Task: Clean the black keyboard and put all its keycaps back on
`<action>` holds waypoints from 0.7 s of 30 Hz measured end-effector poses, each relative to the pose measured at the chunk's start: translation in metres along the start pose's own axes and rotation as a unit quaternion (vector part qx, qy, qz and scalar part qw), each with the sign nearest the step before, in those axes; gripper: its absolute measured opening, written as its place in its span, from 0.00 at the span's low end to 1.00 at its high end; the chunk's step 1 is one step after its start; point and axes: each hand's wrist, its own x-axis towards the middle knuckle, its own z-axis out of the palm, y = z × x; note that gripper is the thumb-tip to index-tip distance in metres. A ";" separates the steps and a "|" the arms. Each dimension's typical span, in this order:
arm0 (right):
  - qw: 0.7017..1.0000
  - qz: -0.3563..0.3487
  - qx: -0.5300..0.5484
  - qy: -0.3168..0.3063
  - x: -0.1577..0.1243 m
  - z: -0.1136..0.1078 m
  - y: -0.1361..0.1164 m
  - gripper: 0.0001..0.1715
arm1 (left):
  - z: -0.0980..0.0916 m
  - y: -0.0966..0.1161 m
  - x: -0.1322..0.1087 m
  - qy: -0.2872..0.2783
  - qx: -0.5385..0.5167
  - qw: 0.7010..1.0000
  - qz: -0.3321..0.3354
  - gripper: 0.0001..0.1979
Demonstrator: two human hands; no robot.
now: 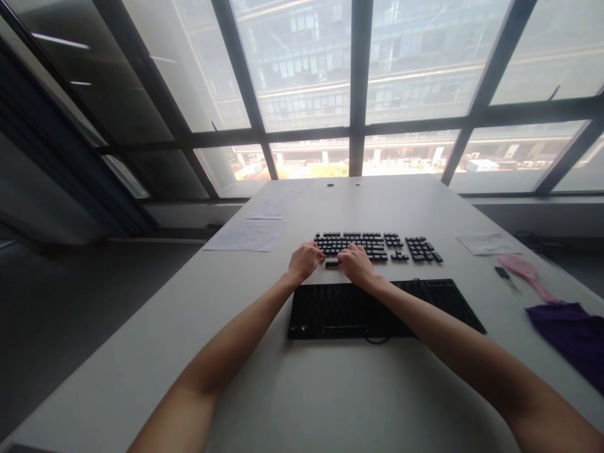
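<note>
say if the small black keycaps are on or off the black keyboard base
Off: the small black keycaps lie grouped on the white table, beyond the black keyboard base.

No words or numbers can be read here: the black keycaps (pixel 372 243) set out in rows on the tabletop (pixel 245 377) are much too small to make out any letters on their tops. The black keyboard base (pixel 340 305) has a few tiny pale marks in its near left corner, but they are just little spots, too small to read. The near sheet of paper (pixel 249 235) on the left has faint gray marks, and the sheet behind it (pixel 270 206) is too pale to read too.
</note>
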 end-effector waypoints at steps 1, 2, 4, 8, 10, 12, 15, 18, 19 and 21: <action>1.000 -0.003 0.002 -0.002 -0.001 -0.002 0.000 0.09 | -0.001 0.000 -0.001 -0.002 -0.002 1.000 0.003 0.06; 1.000 -0.005 0.004 -0.002 -0.002 -0.004 0.000 0.08 | -0.001 0.000 -0.001 -0.005 -0.005 1.000 0.005 0.07; 1.000 0.000 0.013 0.012 -0.005 -0.011 0.002 0.06 | -0.002 0.000 0.000 -0.010 -0.012 1.000 0.007 0.07; 0.993 0.024 0.068 0.093 -0.021 -0.028 0.007 0.02 | -0.010 0.003 -0.002 -0.014 -0.036 0.999 0.000 0.04; 0.985 0.026 0.109 0.132 -0.038 -0.034 0.008 0.01 | -0.020 0.006 -0.012 -0.015 -0.067 0.998 0.003 0.03; 0.975 0.024 0.157 0.153 -0.059 -0.037 0.007 0.03 | -0.035 0.011 -0.032 -0.023 -0.132 0.991 0.010 0.05; 0.959 0.023 0.237 0.152 -0.092 -0.038 0.002 0.06 | -0.058 0.021 -0.076 -0.064 -0.235 0.970 0.012 0.08; 0.942 0.022 0.300 0.145 -0.116 -0.037 -0.007 0.05 | -0.070 0.031 -0.121 -0.119 -0.291 0.949 -0.001 0.06; 0.939 0.021 0.312 0.142 -0.120 -0.037 -0.010 0.05 | -0.071 0.032 -0.133 -0.128 -0.299 0.946 -0.006 0.05; 0.937 0.015 0.323 0.134 -0.125 -0.037 -0.017 0.05 | -0.068 0.034 -0.150 -0.129 -0.302 0.944 -0.013 0.03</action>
